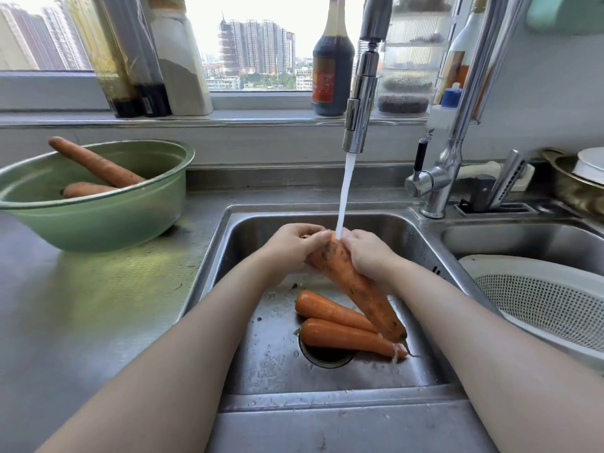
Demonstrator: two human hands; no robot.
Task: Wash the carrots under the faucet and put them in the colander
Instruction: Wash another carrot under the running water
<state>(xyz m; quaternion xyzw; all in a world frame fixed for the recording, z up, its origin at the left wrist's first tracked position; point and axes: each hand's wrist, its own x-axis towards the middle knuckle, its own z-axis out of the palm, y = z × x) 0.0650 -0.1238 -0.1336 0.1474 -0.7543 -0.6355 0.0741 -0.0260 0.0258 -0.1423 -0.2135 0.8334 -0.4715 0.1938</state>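
Note:
Over the steel sink (248, 223), my left hand (291, 246) and my right hand (369, 253) both grip the upper end of a large dirty carrot (359, 289). It slants down to the right. Water from the faucet (358, 103) streams onto its top between my hands. Two cleaner carrots (340, 325) lie on the sink floor by the drain (327, 356). The white colander (549, 302) sits in the right basin, with nothing visible in it. Two unwashed carrots (94, 166) lie in a green bowl (108, 217) on the left counter.
Bottles and jars line the window sill behind the sink. A dark sauce bottle (331, 67) stands just left of the faucet head. The faucet base and lever (434, 181) rise at the back right. Dishes (581, 174) are stacked at the far right.

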